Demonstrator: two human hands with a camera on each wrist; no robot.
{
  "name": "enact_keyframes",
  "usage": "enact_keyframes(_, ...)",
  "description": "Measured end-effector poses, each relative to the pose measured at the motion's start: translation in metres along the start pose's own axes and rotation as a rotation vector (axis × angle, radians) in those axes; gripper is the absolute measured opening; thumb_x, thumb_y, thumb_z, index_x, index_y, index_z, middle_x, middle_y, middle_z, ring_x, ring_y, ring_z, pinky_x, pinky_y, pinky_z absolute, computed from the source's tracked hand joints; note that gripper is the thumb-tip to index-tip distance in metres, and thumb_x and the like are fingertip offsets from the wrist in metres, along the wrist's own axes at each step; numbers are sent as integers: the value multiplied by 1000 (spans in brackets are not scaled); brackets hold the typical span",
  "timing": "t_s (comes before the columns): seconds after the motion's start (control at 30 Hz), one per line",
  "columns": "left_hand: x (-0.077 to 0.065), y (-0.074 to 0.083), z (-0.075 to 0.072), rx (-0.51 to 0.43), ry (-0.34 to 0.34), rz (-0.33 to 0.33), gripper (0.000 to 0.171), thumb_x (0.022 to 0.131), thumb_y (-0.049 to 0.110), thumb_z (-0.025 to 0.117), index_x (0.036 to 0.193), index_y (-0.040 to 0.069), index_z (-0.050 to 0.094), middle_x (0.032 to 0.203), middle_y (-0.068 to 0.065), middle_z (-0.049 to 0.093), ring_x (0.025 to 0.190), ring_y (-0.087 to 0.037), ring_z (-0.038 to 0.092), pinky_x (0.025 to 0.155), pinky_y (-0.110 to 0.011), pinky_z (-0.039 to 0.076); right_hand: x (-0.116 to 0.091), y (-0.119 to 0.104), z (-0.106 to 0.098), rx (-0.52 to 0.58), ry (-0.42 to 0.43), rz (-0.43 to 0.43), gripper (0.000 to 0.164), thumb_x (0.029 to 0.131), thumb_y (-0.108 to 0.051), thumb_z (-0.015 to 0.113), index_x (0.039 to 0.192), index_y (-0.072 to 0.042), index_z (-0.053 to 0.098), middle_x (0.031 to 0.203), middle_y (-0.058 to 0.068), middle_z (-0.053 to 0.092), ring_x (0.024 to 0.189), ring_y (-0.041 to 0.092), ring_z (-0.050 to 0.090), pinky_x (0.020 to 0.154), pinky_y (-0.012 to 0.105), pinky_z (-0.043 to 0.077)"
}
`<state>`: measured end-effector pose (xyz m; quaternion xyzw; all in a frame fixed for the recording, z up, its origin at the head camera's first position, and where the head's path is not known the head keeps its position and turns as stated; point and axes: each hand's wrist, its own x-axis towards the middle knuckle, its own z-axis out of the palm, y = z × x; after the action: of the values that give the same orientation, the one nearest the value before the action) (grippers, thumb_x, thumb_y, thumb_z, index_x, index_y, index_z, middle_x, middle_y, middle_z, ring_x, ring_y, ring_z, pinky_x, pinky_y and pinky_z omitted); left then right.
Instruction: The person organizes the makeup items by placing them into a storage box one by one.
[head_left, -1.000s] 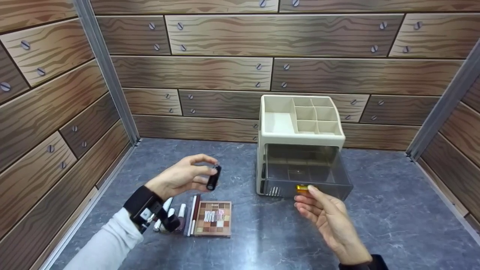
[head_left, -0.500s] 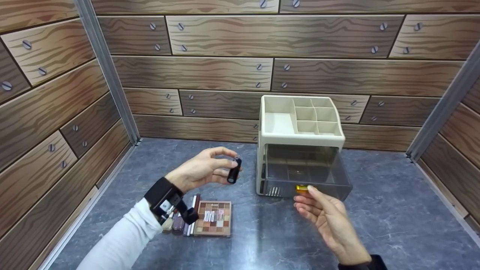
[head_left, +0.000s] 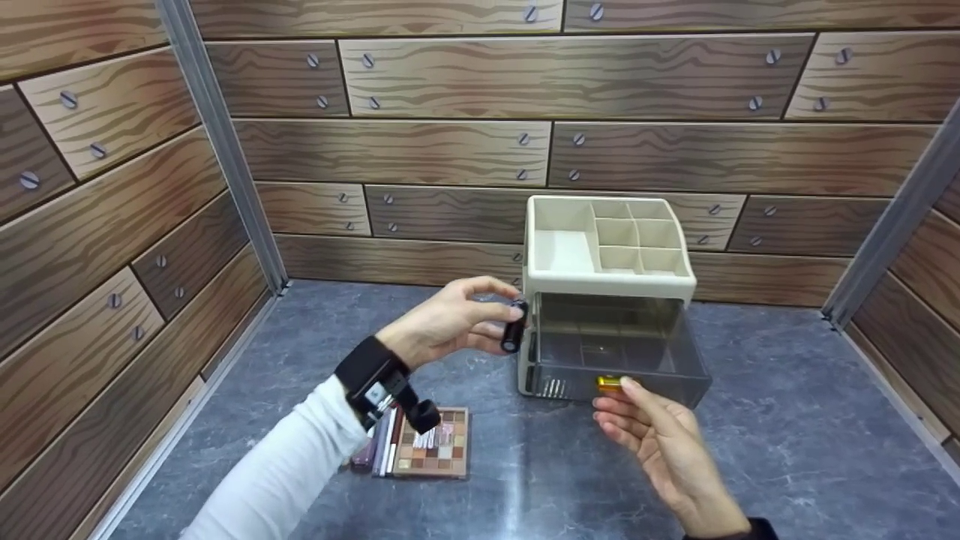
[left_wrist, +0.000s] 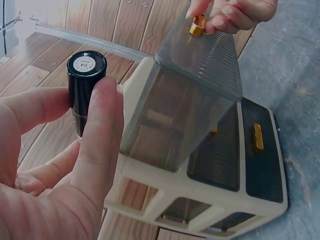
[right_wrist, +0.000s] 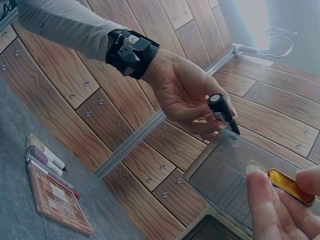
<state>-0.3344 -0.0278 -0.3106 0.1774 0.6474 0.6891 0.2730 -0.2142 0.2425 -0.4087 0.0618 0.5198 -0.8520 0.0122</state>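
Note:
My left hand [head_left: 457,319] pinches a black lipstick tube [head_left: 514,328] between thumb and fingers, beside the left edge of a pulled-out drawer. In the left wrist view the lipstick tube [left_wrist: 85,90] shows a round label reading 04 on its end. My right hand [head_left: 664,442] pinches the gold handle [head_left: 609,383] of the smoky clear drawer [head_left: 652,356], the top one of a cream makeup organizer [head_left: 607,283]. The drawer stands out from the body. Divided compartments show dimly inside it.
On the grey marbled table [head_left: 570,480], an eyeshadow palette [head_left: 442,454] lies at the front left, with slim pens [right_wrist: 55,177] and small bottles [right_wrist: 45,160] alongside. Two lower dark drawers [left_wrist: 262,165] stand closed. Wood-patterned walls [head_left: 442,150] surround the table.
My left hand has moved right, carrying the lipstick tube from above the palette area to the drawer's left side. My right hand keeps its grip on the handle. The head view shifts slightly.

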Motion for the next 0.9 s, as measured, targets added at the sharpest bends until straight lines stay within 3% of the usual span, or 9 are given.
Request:
enact_keyframes(0.17,10,6,10,15,0,8,41,99,2,68,139,-1,58,118,-22,73,87,-24,76,83,-39,65,1,0,1,7,-9,-14,23,110,-16,53,105,-5,72,89,8,79,84,17,78,80,24,63)
enact_keyframes(0.43,21,10,22,13,-9,16,42,98,1,68,139,-4,57,116,-24,74,90,-25,77,87,-41,64,2,-1,-1,9,-16,-13,25,111,-16,52,102,-6,74,89,8,79,85,17,78,80,24,63)
enact_keyframes(0.9,43,12,42,124,45,17,45,94,-2,74,134,-11,58,109,-20,74,91,-29,77,83,-37,65,1,-2,-1,1,2,10,24,111,-18,53,105,-5,72,90,8,79,86,18,78,81,25,63)
